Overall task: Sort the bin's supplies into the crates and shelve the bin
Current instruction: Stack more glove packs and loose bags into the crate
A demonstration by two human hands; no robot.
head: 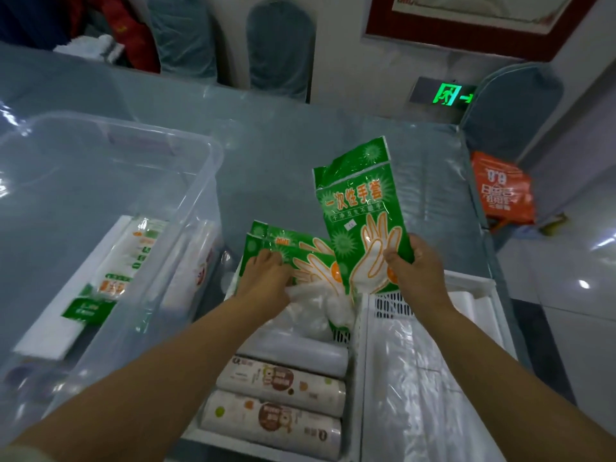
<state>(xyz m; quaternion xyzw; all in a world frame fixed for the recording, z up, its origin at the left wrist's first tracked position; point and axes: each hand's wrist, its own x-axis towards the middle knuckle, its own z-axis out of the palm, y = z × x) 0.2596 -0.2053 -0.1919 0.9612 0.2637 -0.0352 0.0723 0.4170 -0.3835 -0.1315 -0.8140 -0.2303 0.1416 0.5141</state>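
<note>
A green glove packet is held upright in the right hand, its grip closed on the lower edge, above the white crate. Inside that crate, two like packets are pressed flat under the left hand, grip spread. The clear bin stands left of the crate.

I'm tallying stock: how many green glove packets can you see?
3. One green glove packet is held upright in the right hand; two overlapping packets lie in the left crate under the left hand. More may be hidden beneath.
</note>
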